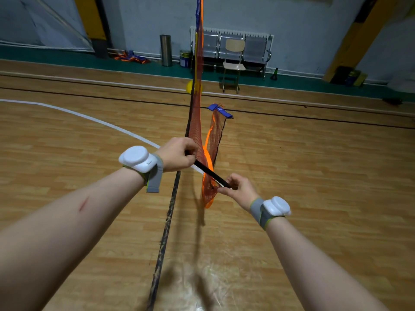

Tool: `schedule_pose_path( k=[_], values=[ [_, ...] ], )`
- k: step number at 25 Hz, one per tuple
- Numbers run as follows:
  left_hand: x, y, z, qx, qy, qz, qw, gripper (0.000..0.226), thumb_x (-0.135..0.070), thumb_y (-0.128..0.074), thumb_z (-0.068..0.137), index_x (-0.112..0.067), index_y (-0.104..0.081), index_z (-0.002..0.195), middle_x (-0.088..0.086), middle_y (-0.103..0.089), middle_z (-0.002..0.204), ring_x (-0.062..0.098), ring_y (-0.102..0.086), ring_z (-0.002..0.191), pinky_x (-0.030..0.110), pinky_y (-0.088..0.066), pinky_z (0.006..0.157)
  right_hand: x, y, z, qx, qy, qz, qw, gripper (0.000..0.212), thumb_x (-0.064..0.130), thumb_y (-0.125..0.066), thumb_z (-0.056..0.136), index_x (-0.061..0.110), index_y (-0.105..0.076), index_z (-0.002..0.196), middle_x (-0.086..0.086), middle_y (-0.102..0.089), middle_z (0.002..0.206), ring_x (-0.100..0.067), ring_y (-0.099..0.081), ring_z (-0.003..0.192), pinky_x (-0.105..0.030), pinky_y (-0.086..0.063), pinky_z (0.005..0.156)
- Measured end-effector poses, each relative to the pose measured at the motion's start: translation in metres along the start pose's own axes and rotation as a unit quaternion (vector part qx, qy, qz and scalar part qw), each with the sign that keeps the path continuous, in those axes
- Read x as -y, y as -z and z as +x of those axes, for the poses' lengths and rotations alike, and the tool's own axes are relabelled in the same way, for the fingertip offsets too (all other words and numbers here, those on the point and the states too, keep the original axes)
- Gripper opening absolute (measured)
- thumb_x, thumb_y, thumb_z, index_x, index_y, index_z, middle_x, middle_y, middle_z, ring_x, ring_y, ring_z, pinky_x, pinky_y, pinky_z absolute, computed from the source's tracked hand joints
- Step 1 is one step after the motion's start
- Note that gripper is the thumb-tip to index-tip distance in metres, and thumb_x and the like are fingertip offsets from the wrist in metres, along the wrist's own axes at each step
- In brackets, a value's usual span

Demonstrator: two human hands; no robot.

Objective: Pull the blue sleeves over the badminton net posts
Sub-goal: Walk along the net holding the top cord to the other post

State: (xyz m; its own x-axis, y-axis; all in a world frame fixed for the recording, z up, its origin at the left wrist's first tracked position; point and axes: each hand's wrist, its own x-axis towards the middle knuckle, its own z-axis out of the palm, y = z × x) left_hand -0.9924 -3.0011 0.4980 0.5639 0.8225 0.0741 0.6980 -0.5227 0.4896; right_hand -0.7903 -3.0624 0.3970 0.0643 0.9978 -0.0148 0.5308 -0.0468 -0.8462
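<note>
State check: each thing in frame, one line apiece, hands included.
Left hand: grips the black post.
Right hand: pinches the post's near end, against bunched net.
Black post: tilted, held off the floor, no blue sleeve on it.
Net: slack, bunched by the hands.
Blue sleeve: loose at the net's end, on no post.
Chair: upright, unoccupied.

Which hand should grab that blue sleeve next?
Probably the right hand: it pinches the black post's free end, on the blue sleeve's side of the net. The left hand grips the post higher, steadying it.
</note>
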Motion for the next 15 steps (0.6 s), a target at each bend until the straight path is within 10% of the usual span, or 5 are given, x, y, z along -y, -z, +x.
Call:
schedule_pose_path(
  k=[6,11,15],
  values=[
    [0.028,0.007,-0.024,0.007,0.019,0.039,0.999,0.01,-0.006,-0.052,0.079,-0.011,-0.051,0.069,0.007,-0.055,0.085,0.023,-0.049,0.08,0.037,-0.044,0.074,0.029,-0.014,-0.027,0.013,0.021,0.069,0.997,0.014,0.008,-0.072,0.077,0.016,-0.06,0.078,0.006,-0.055,0.065,0.008,-0.048,0.052,-0.006,-0.039,0.058],
    [0.025,0.001,-0.039,0.019,-0.002,0.083,0.996,0.011,-0.009,-0.051,0.079,-0.007,-0.057,0.088,0.007,-0.057,0.098,0.023,-0.054,0.09,0.04,-0.049,0.082,0.054,-0.025,-0.05,-0.01,0.022,0.137,0.99,0.018,0.012,-0.067,0.081,0.003,-0.071,0.097,-0.009,-0.07,0.092,-0.016,-0.063,0.085,-0.04,-0.05,0.091],
    [0.002,-0.005,-0.056,0.039,-0.062,0.061,0.995,0.031,-0.009,-0.051,0.083,-0.013,-0.056,0.113,-0.001,-0.055,0.112,0.013,-0.053,0.098,0.026,-0.045,0.084,0.076,-0.03,-0.071,-0.012,0.026,0.111,0.993,0.019,0.013,-0.064,0.085,0.003,-0.07,0.1,-0.03,-0.066,0.099,-0.031,-0.06,0.077,-0.032,-0.053,0.075]
  ],
)
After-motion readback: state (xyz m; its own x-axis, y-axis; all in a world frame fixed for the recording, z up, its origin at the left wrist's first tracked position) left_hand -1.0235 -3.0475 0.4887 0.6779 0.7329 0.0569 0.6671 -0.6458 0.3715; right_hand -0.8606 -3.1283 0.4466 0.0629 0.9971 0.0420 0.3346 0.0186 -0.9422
